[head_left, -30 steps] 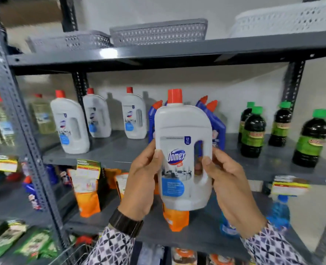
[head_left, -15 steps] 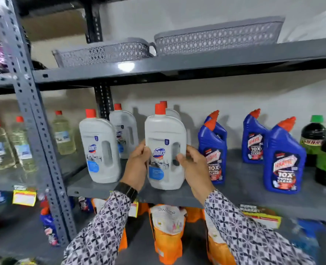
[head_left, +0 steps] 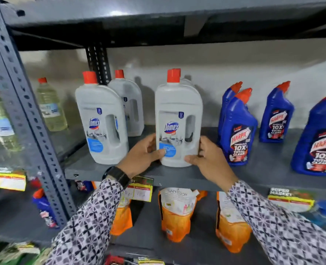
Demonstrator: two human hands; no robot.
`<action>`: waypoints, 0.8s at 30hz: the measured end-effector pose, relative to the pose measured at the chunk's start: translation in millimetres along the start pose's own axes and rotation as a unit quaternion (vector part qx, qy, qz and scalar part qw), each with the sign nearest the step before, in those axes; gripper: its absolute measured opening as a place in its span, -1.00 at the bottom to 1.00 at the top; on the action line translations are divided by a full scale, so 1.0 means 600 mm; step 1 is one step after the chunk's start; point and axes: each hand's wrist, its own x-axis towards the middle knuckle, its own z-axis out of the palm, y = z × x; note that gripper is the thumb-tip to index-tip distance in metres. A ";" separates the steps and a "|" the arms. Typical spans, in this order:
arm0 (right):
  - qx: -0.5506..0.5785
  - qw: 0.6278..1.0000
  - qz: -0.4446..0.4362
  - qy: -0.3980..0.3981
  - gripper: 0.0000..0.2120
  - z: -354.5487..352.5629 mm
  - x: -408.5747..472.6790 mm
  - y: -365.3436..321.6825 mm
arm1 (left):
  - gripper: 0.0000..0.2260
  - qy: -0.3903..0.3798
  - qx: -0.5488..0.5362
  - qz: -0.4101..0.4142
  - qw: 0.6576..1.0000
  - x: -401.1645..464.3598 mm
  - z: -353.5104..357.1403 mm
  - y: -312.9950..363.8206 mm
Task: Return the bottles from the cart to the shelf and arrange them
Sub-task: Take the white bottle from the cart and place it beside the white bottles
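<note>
A white Domex bottle (head_left: 178, 119) with a red cap stands upright near the front edge of the grey shelf (head_left: 177, 176). My left hand (head_left: 145, 155) grips its lower left side, thumb across the blue label. On the lower right side my right hand (head_left: 208, 159) holds its base. Another white bottle stands right behind it, mostly hidden. To the left, two more Domex bottles (head_left: 101, 123) stand on the same shelf, one behind the other. The cart is out of view.
Blue Harpic bottles (head_left: 236, 129) stand close to the right of the held bottle, more further right (head_left: 319, 142). Pale yellow bottles (head_left: 51, 108) sit left of the perforated upright post (head_left: 24, 115). Orange refill pouches (head_left: 177, 213) fill the shelf below. An upper shelf (head_left: 158, 22) overhangs.
The held bottle went from in front of me onto the shelf and now stands at its front edge; both hands slid down to its base. The view moved closer.
</note>
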 end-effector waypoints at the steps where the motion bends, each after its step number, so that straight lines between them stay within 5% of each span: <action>1: 0.001 1.000 -0.001 -0.001 -0.53 0.006 0.005 0.001 | -0.56 0.002 0.005 -0.005 1.000 0.002 -0.005 -0.002; 24: -0.092 0.996 0.000 0.000 -0.50 0.004 -0.019 -0.010 | -0.55 0.023 -0.098 -0.037 0.994 -0.009 -0.013 -0.011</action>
